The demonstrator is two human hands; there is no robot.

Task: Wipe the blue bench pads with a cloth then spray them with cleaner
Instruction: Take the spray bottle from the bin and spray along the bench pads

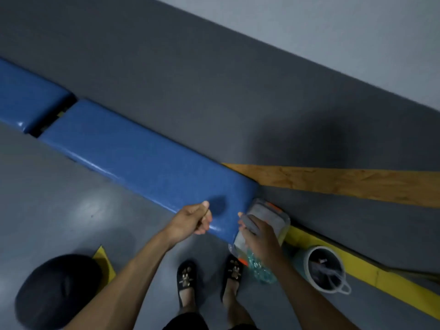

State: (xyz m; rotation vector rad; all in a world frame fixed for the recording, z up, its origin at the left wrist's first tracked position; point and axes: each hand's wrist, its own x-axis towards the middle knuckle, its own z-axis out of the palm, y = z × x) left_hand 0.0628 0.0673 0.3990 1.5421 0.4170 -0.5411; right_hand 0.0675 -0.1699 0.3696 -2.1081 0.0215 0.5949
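A long blue bench pad [142, 153] runs diagonally from the upper left toward the lower middle, its vinyl skin faintly speckled and catching a strip of glare along the near edge. A second blue pad [28, 101] lies end to end with it at the far left, a narrow dark gap between the two. Behind the pads rises a dark grey wall panel [214, 79], with a paler wall [357, 32] above it and a bare wooden strip [345, 182] running off to the right. The floor [59, 198] is glossy grey, marked by a yellow line [357, 267] at the right. The left hand [192, 220] is curled into a loose fist over the near edge of the long pad, holding nothing that can be made out. The right hand [259, 236] is closed around a clear spray bottle [264, 225] at the pad's end; the frame is blurred here. A white bucket [326, 270] stands on the floor to the right, a dark round object [57, 291] at lower left, and sandalled feet [188, 279] are below.
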